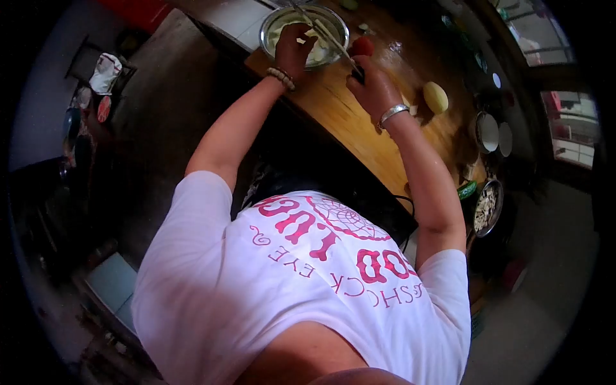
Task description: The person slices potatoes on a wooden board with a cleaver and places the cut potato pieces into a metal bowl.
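My left hand point(295, 50), with a beaded bracelet at the wrist, is over a metal bowl point(264, 32) of pale, cut pieces. Its fingers are loosely curved, with a gap at the thumb, and nothing is plainly held in them. My right hand point(375, 85), wearing a silver bangle, is closed round the dark handle of a knife point(337, 45). The blade slants up and left across the bowl. Beside the bowl's right side sits a round red thing point(362, 46), perhaps a tomato. Farther right, a pale yellow peeled potato point(436, 97) lies on the wooden table point(333, 106).
Along the right edge stand a white bowl point(487, 132) and a pan point(489, 208) of chopped pieces, near a green vegetable point(467, 190). Small scraps lie on the table. A chair with a white bag point(105, 74) is at the far left. Windows are upper right.
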`<state>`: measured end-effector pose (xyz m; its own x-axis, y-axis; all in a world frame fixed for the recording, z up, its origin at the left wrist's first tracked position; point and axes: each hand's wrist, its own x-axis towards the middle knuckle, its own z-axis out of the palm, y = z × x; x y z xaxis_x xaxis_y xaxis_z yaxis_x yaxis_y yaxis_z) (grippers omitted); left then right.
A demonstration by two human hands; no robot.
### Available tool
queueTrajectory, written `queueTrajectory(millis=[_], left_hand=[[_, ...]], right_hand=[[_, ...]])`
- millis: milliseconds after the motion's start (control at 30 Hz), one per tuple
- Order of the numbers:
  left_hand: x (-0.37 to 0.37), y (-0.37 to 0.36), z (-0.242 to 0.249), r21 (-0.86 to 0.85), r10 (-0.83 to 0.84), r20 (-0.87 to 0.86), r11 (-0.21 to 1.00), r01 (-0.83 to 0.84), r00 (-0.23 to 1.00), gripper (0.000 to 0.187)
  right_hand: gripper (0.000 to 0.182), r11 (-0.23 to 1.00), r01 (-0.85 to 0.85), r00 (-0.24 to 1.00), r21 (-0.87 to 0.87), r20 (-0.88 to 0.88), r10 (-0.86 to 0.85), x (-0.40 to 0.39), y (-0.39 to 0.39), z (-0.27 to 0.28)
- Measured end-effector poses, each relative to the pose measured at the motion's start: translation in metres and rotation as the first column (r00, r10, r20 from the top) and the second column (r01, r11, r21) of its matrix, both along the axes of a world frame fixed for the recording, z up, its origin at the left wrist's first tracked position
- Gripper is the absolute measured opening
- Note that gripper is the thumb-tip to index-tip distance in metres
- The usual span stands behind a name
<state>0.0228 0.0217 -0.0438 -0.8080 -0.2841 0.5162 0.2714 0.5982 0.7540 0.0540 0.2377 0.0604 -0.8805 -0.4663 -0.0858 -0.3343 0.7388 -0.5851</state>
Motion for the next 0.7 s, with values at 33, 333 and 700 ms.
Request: queueTrajectory(millis=[33,333,700], left_hand=[[-0.011,-0.015,-0.014,-0.048,0.004,0.102,0.999,0.001,0.995,0.026],[0.017,-0.03,0.061,-0.24,-0.089,-0.229,0.97,0.033,0.969,0.032],[-0.026,-0.031,0.039,-0.508,-0.609,0.244,0.583,0.634,0.755,0.037]], right_hand=[[0.051,0.999,-0.045,0.997,0.018,-0.063,0.046,-0.006,-0.005,-0.002],[0.036,0.963,0.061,0.979,0.262,-0.206,-0.006,-0.016,-0.043,-0.012],[0.034,0.962,0.107,0.971,0.253,-0.233,-0.046,-0.013,-0.071,-0.017]])
